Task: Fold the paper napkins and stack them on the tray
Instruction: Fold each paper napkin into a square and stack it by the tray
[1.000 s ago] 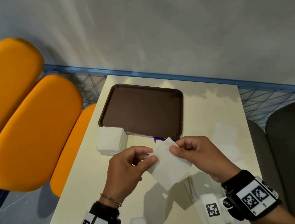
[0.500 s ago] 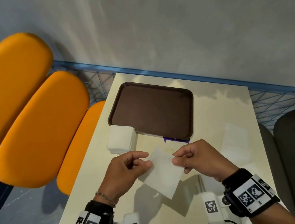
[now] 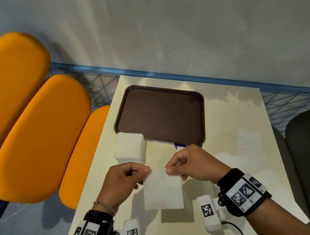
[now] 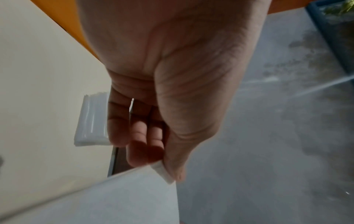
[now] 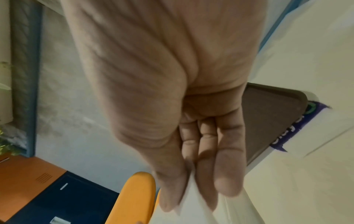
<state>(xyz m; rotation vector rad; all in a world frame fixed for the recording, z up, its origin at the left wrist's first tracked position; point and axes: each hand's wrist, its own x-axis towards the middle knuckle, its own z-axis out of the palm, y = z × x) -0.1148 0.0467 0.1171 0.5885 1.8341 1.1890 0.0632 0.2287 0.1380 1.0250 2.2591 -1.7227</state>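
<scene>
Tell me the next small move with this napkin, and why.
Probably lower the napkin flat onto the table to fold it: the left hand and right hand pinch its top corners, it hangs unfolded, and the tray holds nothing.

A purple printed strip [image 5: 293, 130] is lying on white packaging under the near edge of the brown tray [image 5: 268, 121]. White lettering is running along it in the right wrist view, but the tray is covering part of it and no whole word can be read. A green ring mark is showing at one end. The wristbands [image 3: 245, 194] are carrying black-and-white square code markers, with no readable writing.
</scene>
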